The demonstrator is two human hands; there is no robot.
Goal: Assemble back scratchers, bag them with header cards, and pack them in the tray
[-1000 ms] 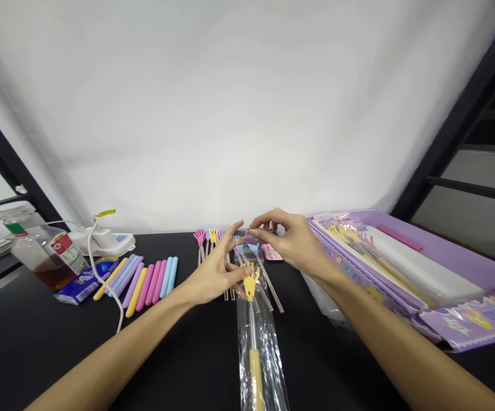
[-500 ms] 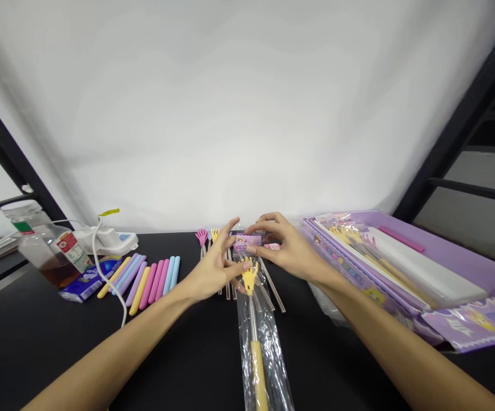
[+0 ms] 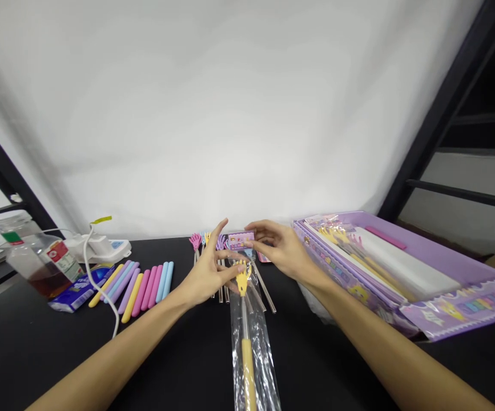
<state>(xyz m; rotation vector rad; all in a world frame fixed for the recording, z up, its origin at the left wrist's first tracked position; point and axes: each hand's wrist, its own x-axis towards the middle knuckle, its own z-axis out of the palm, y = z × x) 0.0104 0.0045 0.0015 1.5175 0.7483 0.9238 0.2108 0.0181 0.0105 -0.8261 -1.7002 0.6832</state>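
Observation:
A yellow back scratcher with a hand-shaped head and metal shaft lies in a long clear plastic bag. My left hand pinches the bag and scratcher just below the head, thumb in front, index finger raised. My right hand is closed on the right edge of a small pink and purple printed card at the top of the bag. Behind my hands lie several more scratcher heads, pink and purple among them, with metal rods. A second printed card shows partly beneath my right hand.
Several pastel handles lie in a row at left, by a blue packet, a bottle of brown liquid and a white cable from a power strip. A purple display box with bagged scratchers stands right.
The view has shifted slightly, so things sit further left. The printed card now shows more fully, held at its right edge by my right hand, and my left index finger is away from it.

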